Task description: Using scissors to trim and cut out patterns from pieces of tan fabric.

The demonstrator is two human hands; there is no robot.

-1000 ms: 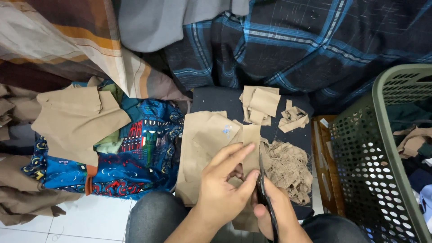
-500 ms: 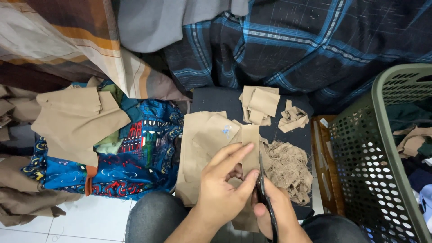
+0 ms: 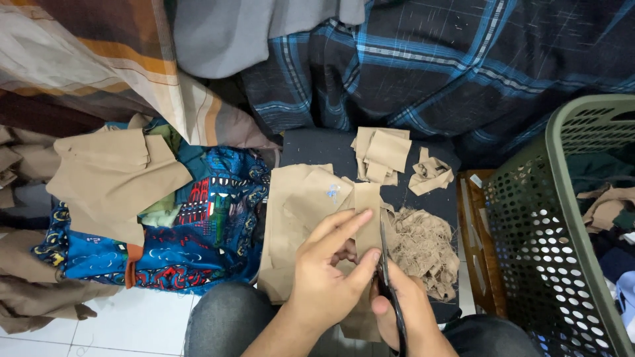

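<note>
— Now, how are we holding the tan fabric strip?

— Lengthwise, pointing away from us, left hand pinching it beside the frayed thread pile.

— And our right hand?

— It's gripping black scissors, blades running alongside.

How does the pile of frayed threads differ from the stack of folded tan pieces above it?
The pile of frayed threads is loose, tangled and fuzzy; the stack of folded tan pieces is flat, with straight edges. The threads lie beside the scissors in the right hand; the folded pieces lie farther away, untouched. Both are tan and rest on the dark board.
</note>
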